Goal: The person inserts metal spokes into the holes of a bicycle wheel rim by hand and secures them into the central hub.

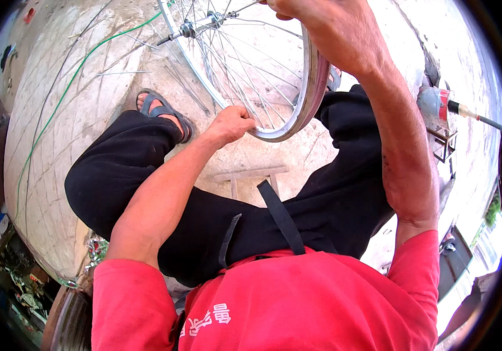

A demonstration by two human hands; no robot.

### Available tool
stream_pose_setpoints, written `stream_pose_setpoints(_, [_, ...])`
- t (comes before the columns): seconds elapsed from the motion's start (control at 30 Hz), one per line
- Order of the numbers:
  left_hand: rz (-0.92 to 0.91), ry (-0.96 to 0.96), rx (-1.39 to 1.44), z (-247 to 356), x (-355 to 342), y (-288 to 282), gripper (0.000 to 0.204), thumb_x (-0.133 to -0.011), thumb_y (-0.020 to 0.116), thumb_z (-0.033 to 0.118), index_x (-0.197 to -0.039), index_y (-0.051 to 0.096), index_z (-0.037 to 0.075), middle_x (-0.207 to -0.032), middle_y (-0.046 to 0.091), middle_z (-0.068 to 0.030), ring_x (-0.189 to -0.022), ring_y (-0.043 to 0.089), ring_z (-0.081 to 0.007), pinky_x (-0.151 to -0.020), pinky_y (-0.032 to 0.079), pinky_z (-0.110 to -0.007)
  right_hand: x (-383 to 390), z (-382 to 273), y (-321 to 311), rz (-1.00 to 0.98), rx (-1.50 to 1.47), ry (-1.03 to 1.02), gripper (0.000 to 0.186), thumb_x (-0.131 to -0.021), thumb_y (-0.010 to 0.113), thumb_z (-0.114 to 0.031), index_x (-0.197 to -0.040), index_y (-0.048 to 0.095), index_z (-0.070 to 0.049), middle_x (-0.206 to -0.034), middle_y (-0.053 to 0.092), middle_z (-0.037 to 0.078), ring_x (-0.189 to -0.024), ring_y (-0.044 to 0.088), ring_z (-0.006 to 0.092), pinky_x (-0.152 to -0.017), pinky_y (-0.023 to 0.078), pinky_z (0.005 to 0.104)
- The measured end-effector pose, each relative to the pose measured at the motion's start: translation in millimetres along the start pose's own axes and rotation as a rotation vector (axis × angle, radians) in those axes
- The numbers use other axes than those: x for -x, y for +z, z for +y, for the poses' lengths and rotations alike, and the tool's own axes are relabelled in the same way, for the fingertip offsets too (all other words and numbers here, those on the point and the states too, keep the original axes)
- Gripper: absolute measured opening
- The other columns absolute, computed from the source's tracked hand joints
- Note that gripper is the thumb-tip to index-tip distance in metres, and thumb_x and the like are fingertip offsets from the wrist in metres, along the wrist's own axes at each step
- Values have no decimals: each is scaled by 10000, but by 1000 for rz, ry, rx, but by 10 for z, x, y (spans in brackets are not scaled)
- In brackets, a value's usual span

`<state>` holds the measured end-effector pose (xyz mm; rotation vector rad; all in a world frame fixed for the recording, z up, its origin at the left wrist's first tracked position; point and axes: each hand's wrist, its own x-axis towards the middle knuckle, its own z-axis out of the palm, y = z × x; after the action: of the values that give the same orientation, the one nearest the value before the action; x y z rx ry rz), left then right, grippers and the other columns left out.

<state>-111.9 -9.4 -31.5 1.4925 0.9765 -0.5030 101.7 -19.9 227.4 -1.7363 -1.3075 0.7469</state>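
A spoked bicycle wheel [289,130] stands tilted between my legs, its silver rim toward me and a brownish outer band on its right side. Thin spokes run from the rim to the metal hub [188,29], whose threaded axle sticks out to the left. At the near lower part of the rim, my left hand [233,124] is closed, thumb and fingers pinching the rim's edge where spokes meet it. My right hand [315,26] reaches over the wheel's far right side with bent, closed fingers. A spoke runs up toward those fingertips, but the picture's top edge cuts off what they grip.
Loose spokes [188,88] lie on the concrete floor left of the wheel. A green cord [78,73] and a dark cable cross the floor there. To the right stands a red and grey device [434,105] with a cable. Below the wheel is a small wooden frame [251,174].
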Motion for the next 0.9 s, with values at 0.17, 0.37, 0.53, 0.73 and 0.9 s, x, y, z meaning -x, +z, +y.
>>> stream_pose_setpoints(0.17, [95, 203, -114, -141, -67, 116, 284, -887, 717, 266, -945, 703, -12, -774, 642, -82, -682, 586, -137, -611, 459, -300, 43, -133, 61, 36, 53, 4, 620, -809, 654, -215, -1349, 495, 45, -1163, 652, 206, -1044, 643, 301, -953, 507, 440])
stream_pose_setpoints(0.37, [-210, 196, 466, 740, 450, 193, 282, -937, 700, 255, -890, 659, -19, -743, 631, -64, -634, 579, -130, -596, 478, -285, 19, -239, -181, 52, 85, 3, 819, -800, 684, -261, -1491, 384, 61, -1308, 577, 258, -1161, 596, 348, -1013, 480, 434])
stream_pose_setpoints(0.53, [-226, 155, 529, 945, 542, 151, 249, -945, 689, 229, -866, 640, -2, -729, 615, -45, -610, 560, -126, -568, 479, -279, 11, 166, 40, 218, 284, -244, 866, -806, 684, -252, -1528, 326, 68, -1339, 561, 262, -1207, 575, 351, -1042, 464, 430])
stream_pose_setpoints(0.73, [-190, 127, 452, 924, 577, 142, 261, -929, 696, 245, -854, 645, 0, -733, 619, -44, -609, 558, -126, -556, 476, -282, -59, 240, 54, 66, -20, -212, 856, -820, 672, -199, -1538, 292, 71, -1331, 562, 240, -1200, 590, 307, -1020, 498, 426])
stream_pose_setpoints(0.9, [-161, 103, 427, 962, 605, 120, 273, -923, 701, 252, -831, 657, 0, -738, 638, -50, -601, 562, -129, -549, 475, -286, -69, 90, 128, 76, -13, -160, 855, -821, 656, -186, -1546, 275, 62, -1309, 572, 237, -1183, 601, 304, -1008, 515, 438])
